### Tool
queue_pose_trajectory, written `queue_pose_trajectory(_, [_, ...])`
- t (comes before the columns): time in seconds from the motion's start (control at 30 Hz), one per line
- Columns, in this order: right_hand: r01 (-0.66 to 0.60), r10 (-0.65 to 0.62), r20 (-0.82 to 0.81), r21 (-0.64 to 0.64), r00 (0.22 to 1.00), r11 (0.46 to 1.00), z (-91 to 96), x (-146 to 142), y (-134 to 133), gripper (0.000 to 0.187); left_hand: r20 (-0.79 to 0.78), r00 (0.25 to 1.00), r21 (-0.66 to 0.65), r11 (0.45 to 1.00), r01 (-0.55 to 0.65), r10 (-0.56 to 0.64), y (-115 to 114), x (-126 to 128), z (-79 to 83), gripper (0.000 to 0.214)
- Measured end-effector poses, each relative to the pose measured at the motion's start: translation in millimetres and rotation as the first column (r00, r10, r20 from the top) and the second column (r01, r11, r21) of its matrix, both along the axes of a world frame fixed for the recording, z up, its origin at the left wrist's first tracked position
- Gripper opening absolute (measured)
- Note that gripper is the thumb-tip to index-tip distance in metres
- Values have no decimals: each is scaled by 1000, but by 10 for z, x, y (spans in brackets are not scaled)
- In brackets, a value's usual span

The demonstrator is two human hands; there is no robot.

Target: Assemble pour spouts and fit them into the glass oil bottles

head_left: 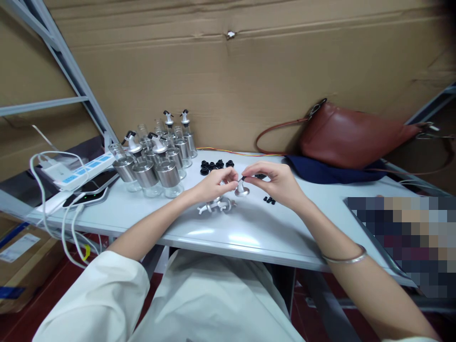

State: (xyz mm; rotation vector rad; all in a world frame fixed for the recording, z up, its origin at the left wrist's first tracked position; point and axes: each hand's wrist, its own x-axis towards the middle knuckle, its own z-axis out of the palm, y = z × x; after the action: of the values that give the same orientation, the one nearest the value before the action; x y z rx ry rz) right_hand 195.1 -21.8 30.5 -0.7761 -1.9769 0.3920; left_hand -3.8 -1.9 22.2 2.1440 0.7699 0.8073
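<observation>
Over the middle of the table, a pourer spout [242, 191] with a silver base and pale neck stands upright between my hands. My left hand [217, 185] is closed, with thumb and fingertips pinching at the left side of its neck. My right hand [276, 183] pinches a small black cap [243, 178] at the top of the spout. Whether the cap is seated cannot be seen. Several more pourer spouts [217, 205] lie by my left hand. Small black caps [270, 200] rest below my right hand, and black stoppers [216, 165] are grouped behind my left.
Glass bottles with steel sleeves [168, 175] crowd the left of the table [171, 223], some topped with pourers. A power strip [87, 171] with white cables is farther left. A brown bag [349, 135] lies on dark blue cloth [331, 172] at right. Cardboard [213, 85] backs the table.
</observation>
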Motion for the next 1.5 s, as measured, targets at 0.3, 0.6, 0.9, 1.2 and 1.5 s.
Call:
queue_pose_trajectory(0.3, [20,-20,-9,-33,1000,999,-1,17,-2,10,29,999,-42,999,23,-21,-8,-3,-1,9])
queue_pose_trajectory(0.6, [44,-45,-10,-63,999,997,21,21,-12,16,10,1000,9,1000,0,0,5,-6,-13,9])
queue_pose_trajectory(0.9, [47,-47,-3,-80,999,996,40,17,-23,17,-3,1000,35,999,2,-2,10,-10,-17,10])
queue_pose_trajectory(1.2, [29,-32,-19,-123,999,992,30,51,-12,20,2,1000,44,999,3,-3,-4,-8,-26,14])
queue_pose_trajectory(1.5, [10,-19,-46,-180,999,984,44,47,-6,29,24,1000,33,999,4,-5,21,-1,-71,12])
